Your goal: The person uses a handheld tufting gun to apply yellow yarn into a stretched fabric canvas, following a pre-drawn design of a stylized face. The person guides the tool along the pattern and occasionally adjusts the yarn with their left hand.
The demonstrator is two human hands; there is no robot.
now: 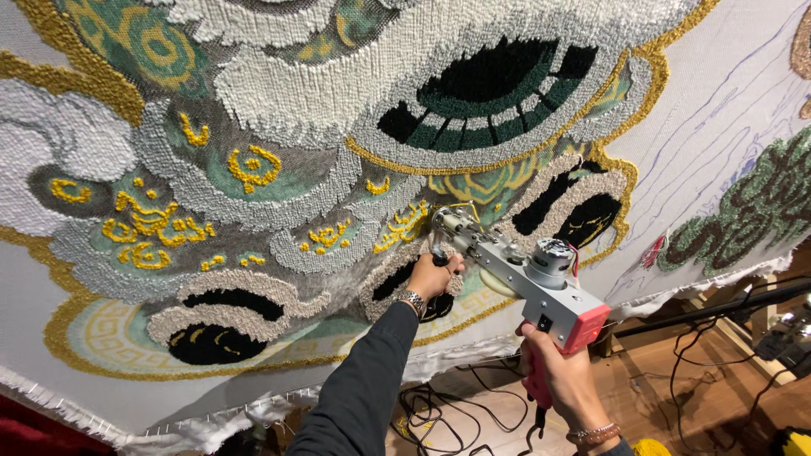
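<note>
A tufting gun with a grey metal body, a round motor and a pink rear part points its tip into a large stretched cloth. My right hand grips the pink rear handle from below. My left hand, in a dark sleeve with a metal watch, holds the black front handle close to the cloth. The cloth carries a tufted pattern in white, grey, green, black and yellow yarn. The gun's tip sits by a yellow patch near the pattern's lower middle.
Bare cloth with drawn blue lines lies to the right, beside a green and brown tufted patch. Black cables trail over the wooden floor below. A black bar and a wooden frame stand at lower right.
</note>
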